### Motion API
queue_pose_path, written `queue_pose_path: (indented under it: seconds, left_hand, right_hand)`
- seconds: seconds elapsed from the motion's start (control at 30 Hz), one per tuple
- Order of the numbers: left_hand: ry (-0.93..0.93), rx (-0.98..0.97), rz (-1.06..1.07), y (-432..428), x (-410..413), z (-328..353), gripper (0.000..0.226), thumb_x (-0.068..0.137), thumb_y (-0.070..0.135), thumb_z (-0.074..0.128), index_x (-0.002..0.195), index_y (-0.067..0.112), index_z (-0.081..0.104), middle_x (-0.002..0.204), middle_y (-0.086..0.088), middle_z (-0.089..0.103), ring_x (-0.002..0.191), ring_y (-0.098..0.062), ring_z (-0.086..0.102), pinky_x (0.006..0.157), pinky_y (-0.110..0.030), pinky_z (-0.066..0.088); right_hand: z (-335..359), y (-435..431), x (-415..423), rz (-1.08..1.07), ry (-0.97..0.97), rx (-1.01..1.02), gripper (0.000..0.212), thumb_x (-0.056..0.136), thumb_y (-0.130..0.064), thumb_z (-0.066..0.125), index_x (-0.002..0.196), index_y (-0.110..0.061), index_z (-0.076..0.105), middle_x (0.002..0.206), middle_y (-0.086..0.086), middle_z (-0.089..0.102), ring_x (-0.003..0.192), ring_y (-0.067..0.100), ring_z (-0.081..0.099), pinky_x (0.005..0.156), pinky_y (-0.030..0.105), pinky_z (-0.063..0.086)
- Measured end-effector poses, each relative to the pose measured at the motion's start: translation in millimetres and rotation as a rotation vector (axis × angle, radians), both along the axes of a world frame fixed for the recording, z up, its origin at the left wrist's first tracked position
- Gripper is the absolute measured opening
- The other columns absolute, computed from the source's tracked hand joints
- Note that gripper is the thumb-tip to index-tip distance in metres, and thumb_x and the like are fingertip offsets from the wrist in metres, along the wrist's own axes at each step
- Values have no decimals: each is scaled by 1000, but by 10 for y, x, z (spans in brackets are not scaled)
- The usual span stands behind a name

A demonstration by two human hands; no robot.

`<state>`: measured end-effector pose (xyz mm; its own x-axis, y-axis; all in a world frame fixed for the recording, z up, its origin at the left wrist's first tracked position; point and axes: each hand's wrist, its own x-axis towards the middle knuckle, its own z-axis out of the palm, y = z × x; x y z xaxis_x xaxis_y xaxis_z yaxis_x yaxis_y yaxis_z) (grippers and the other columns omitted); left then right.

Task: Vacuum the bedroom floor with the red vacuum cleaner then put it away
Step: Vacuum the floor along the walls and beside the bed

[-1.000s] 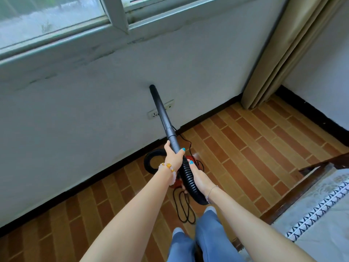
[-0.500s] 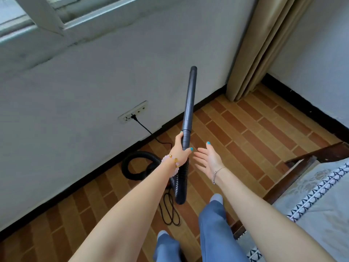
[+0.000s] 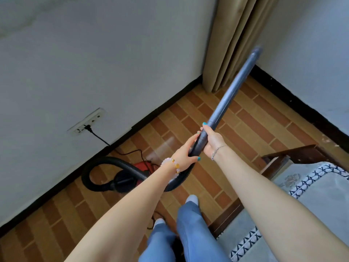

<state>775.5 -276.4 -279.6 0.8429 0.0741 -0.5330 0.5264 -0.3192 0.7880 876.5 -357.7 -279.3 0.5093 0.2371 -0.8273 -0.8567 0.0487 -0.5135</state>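
Note:
The red vacuum cleaner (image 3: 140, 166) sits on the brick-pattern floor by the wall, mostly hidden behind my left forearm. Its black ribbed hose (image 3: 98, 167) loops to the left of it. The dark wand (image 3: 229, 97) is raised off the floor and points up and right toward the curtain, blurred at its tip. My left hand (image 3: 186, 154) grips the wand's lower end near the hose. My right hand (image 3: 210, 141) grips the wand just above it.
A black power cord (image 3: 102, 139) runs from the wall socket (image 3: 86, 121) down to the vacuum. A beige curtain (image 3: 228, 44) hangs in the corner. A bed with a dark wooden frame (image 3: 290, 154) and patterned cover (image 3: 311, 188) stands at the right.
The wand has swung from upright to leaning right toward the curtain. My right hand, open half a second ago, now grips the wand above my left hand. The view has dropped and the window has left it.

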Motion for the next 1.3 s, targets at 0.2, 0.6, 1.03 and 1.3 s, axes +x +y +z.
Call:
queue_pose_path:
  seconds: [0.2, 0.6, 1.03, 1.3]
  left_hand:
    - [133, 48, 28, -111, 290, -145, 71, 80, 25, 71, 138, 24, 30, 108, -2, 55, 96, -20, 57, 88, -30, 47]
    - [236, 467, -380, 132, 1055, -467, 19, 81, 23, 56, 91, 20, 41, 78, 2, 53, 73, -22, 54, 66, -31, 45]
    - [288, 416, -516, 215, 2480, -1063, 31, 79, 32, 58, 104, 18, 45, 89, 0, 60, 81, -25, 61, 70, -34, 51]
    - [403, 147, -520, 154, 2807, -1599, 28, 69, 28, 59, 95, 20, 53, 78, -3, 65, 74, -26, 67, 70, -40, 56]
  right_hand:
    - [-34, -203, 526, -209, -13, -16, 28, 92, -32, 58, 79, -11, 45, 62, 2, 50, 55, 16, 50, 61, 30, 48]
    - [-366, -698, 1491, -473, 123, -189, 43, 92, -53, 47, 111, -15, 39, 105, 8, 54, 90, 22, 62, 91, 50, 50]
    - [-1285, -461, 2682, -384, 193, -362, 12, 98, -19, 47, 99, -7, 43, 76, 4, 46, 67, 19, 54, 79, 38, 49]
    - [-2010, -676, 3254, -308, 207, -502, 22, 97, -24, 49, 81, -10, 42, 67, 6, 46, 55, 21, 48, 66, 35, 45]
